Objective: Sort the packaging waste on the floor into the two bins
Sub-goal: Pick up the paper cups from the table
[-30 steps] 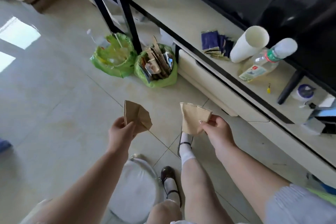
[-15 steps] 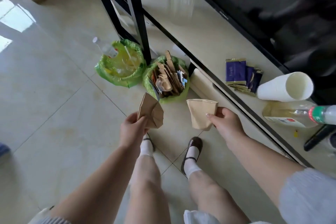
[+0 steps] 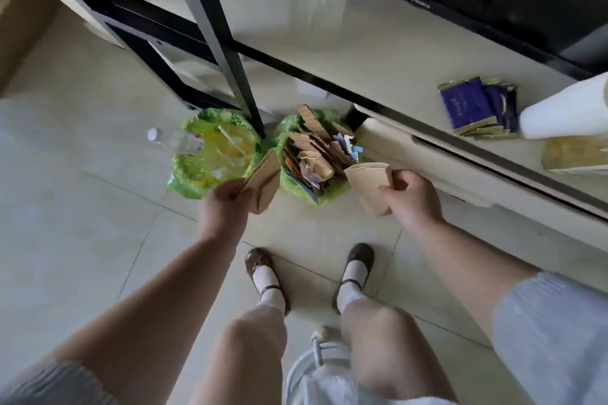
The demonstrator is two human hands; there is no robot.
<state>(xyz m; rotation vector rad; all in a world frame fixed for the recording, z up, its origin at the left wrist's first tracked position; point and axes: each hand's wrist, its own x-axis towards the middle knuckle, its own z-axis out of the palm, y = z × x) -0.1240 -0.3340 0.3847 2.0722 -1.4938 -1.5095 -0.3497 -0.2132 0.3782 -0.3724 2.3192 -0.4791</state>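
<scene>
Left hand (image 3: pixel 223 204): pinches a flattened brown paper piece (image 3: pixel 263 182) by its near corner; the piece stands tilted, its far edge pointing to 1 o'clock across the gap between the two bins; held by the edge, I judge, so it can be slid or dropped in without the hand entering the bin.
Right hand (image 3: pixel 411 197): fingers and thumb curled round a crumpled brown paper cup (image 3: pixel 370 186); the cup's open end faces 10 o'clock, toward the right bin, just beside its rim; gripped at the side so the mouth leads.
Right bin (image 3: pixel 324 199): green liner; packed with upright cardboard and paper scraps (image 3: pixel 312 151); it sits at 12 o'clock from the feet, between the two hands; both held pieces are brown paper, so this is likely their destination.
Left bin (image 3: pixel 184 181): green liner, at 11 o'clock; holds a clear plastic bottle (image 3: pixel 172 140) leaning over its rim at 9 o'clock, with other clear plastic inside; the sorting seems to be plastic here, paper beside it.
Placement of bins: side by side, touching or nearly so, against a black frame leg (image 3: pixel 227 43) and the low cabinet (image 3: pixel 444 171).
Shelf at 2 o'clock: blue sachets (image 3: pixel 473 107); a white cup stack (image 3: pixel 566 112).
Step in hand: delivery; neither piece released yet.
Risk: the right bin is crowded; a loose drop may slide off onto the floor.
</scene>
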